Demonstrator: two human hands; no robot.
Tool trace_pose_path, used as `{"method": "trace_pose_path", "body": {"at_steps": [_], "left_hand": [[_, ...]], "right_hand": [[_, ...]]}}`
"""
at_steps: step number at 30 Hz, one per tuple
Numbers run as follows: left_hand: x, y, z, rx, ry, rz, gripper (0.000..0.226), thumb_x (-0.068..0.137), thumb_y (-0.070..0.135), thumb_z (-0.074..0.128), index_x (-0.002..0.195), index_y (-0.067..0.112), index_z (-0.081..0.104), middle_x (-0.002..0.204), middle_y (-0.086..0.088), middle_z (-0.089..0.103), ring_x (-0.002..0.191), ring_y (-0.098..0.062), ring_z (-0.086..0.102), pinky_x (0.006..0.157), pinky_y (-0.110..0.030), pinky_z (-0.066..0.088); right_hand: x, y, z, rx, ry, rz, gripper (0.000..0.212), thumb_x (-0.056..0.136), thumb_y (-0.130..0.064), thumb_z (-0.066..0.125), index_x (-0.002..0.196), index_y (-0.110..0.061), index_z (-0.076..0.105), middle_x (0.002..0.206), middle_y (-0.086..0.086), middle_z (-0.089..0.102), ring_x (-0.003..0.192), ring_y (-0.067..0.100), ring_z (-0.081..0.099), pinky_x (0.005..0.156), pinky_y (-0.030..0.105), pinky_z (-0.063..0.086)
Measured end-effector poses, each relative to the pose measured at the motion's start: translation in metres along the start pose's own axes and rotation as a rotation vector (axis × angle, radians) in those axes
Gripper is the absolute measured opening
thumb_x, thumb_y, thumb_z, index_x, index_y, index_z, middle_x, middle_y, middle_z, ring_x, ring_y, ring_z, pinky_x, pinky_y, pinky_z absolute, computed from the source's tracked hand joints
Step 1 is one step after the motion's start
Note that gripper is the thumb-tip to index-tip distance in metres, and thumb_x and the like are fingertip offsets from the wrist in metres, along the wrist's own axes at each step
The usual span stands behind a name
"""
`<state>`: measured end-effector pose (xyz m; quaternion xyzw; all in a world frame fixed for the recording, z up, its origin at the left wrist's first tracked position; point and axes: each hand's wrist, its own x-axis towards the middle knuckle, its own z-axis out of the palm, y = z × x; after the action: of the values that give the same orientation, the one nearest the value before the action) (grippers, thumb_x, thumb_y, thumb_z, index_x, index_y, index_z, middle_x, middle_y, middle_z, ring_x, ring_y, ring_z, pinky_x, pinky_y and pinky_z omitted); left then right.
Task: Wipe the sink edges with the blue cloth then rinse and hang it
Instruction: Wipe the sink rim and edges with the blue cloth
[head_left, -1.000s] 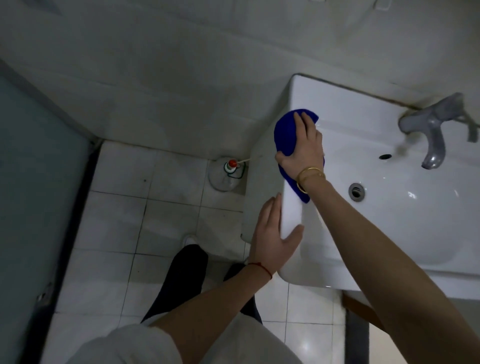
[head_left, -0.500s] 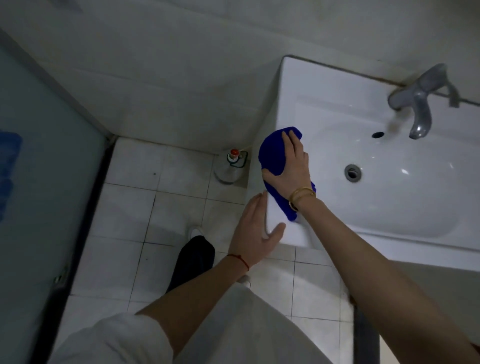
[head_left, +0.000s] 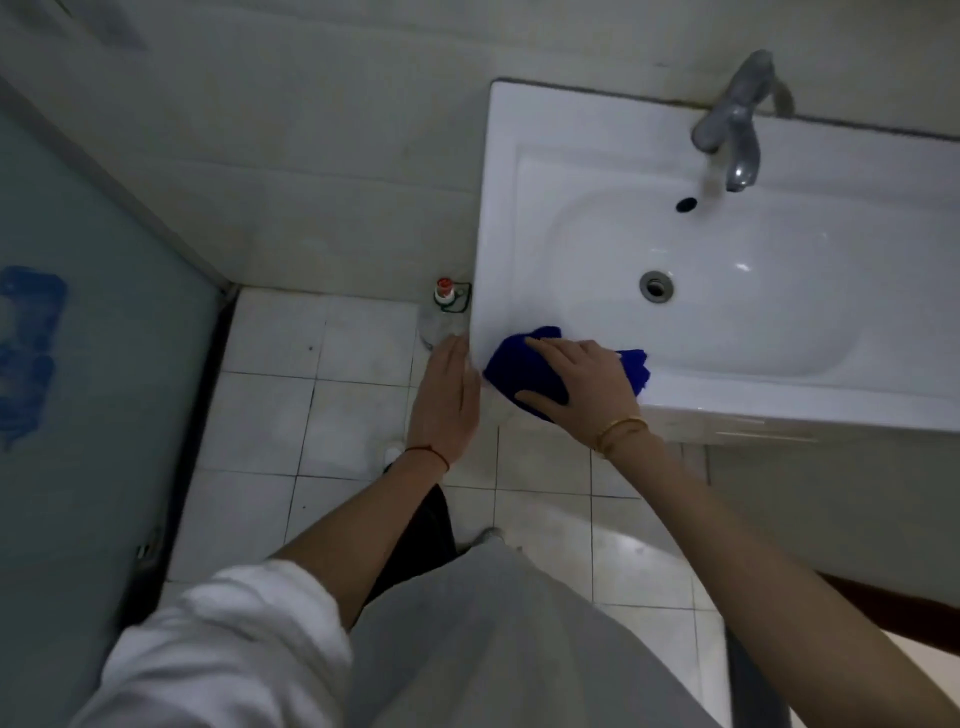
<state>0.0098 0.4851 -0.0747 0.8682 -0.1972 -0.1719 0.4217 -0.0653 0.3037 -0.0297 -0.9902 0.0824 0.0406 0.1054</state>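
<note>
A white ceramic sink (head_left: 519, 218) fills the upper right of the frame against the pale wall, with a grey metal tap (head_left: 737, 124) at its back edge and a round drain (head_left: 656, 286) in the basin, above a white tiled floor (head_left: 358, 410) that spreads across the middle. The right hand (head_left: 582, 384), at centre frame, lies flat with fingers spread on the blue cloth (head_left: 519, 369), pressing it onto the sink's lower left corner, while the left hand (head_left: 447, 400), fingers straight and holding nothing, rests against the sink's outer left side just beside the cloth. A clear bottle with a red cap (head_left: 444, 306) stands on the floor at the foot of the wall, just left of the sink.
</note>
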Motion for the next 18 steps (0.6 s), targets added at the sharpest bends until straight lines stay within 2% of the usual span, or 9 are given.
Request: {"method": "trace_pose_path", "body": {"at_steps": [2, 5, 9, 12, 14, 18], "left_hand": [[0.000, 0.004, 0.002, 0.019, 0.053, 0.046, 0.052, 0.107, 0.029, 0.032, 0.154, 0.007, 0.027, 0.159, -0.010, 0.030, 0.147, -0.016, 0.024, 0.118, -0.015, 0.011], [0.009, 0.010, 0.004, 0.078, 0.088, 0.098, 0.061, 0.102, 0.033, 0.045, 0.154, 0.007, 0.026, 0.155, -0.011, 0.034, 0.142, -0.017, 0.031, 0.118, -0.023, 0.021], [0.035, 0.028, 0.009, 0.210, 0.092, 0.111, 0.074, 0.099, 0.033, 0.052, 0.157, 0.004, 0.016, 0.163, -0.012, 0.019, 0.150, -0.024, 0.018, 0.124, -0.038, 0.020], [0.058, 0.046, 0.015, 0.288, 0.065, 0.144, 0.076, 0.097, 0.033, 0.053, 0.157, 0.005, 0.016, 0.164, -0.011, 0.016, 0.152, -0.023, 0.012, 0.125, -0.038, 0.016], [0.068, 0.053, 0.019, 0.310, 0.052, 0.146, 0.077, 0.096, 0.033, 0.054, 0.157, 0.006, 0.015, 0.165, -0.010, 0.015, 0.153, -0.023, 0.009, 0.125, -0.036, 0.013], [0.075, 0.052, 0.026, 0.340, 0.074, 0.139, 0.079, 0.092, 0.028, 0.058, 0.156, 0.005, 0.018, 0.164, -0.010, 0.016, 0.153, -0.024, 0.009, 0.125, -0.034, 0.011]], "right_hand": [[-0.020, 0.029, -0.003, -0.034, 0.043, 0.079, 0.067, 0.085, -0.069, 0.043, 0.137, -0.027, 0.046, 0.124, -0.001, 0.061, 0.105, 0.023, 0.055, 0.090, 0.036, 0.041], [-0.035, 0.059, -0.008, -0.113, 0.071, 0.227, 0.071, 0.082, -0.077, 0.032, 0.128, -0.026, 0.053, 0.111, -0.001, 0.065, 0.097, 0.024, 0.056, 0.083, 0.037, 0.041], [-0.025, 0.038, 0.002, -0.147, 0.140, 0.295, 0.068, 0.084, -0.076, 0.025, 0.113, -0.026, 0.061, 0.101, -0.001, 0.066, 0.088, 0.026, 0.056, 0.077, 0.038, 0.037], [-0.020, 0.026, 0.010, -0.131, 0.157, 0.238, 0.063, 0.088, -0.071, 0.028, 0.117, -0.025, 0.061, 0.104, -0.001, 0.066, 0.089, 0.026, 0.056, 0.079, 0.039, 0.039], [-0.027, 0.043, 0.009, -0.107, 0.156, 0.212, 0.061, 0.089, -0.070, 0.030, 0.119, -0.026, 0.060, 0.106, -0.002, 0.066, 0.092, 0.024, 0.057, 0.082, 0.039, 0.040], [-0.059, 0.108, 0.000, -0.101, 0.216, 0.351, 0.060, 0.088, -0.071, 0.032, 0.108, -0.025, 0.065, 0.098, -0.001, 0.068, 0.092, 0.026, 0.057, 0.083, 0.039, 0.041]]}}
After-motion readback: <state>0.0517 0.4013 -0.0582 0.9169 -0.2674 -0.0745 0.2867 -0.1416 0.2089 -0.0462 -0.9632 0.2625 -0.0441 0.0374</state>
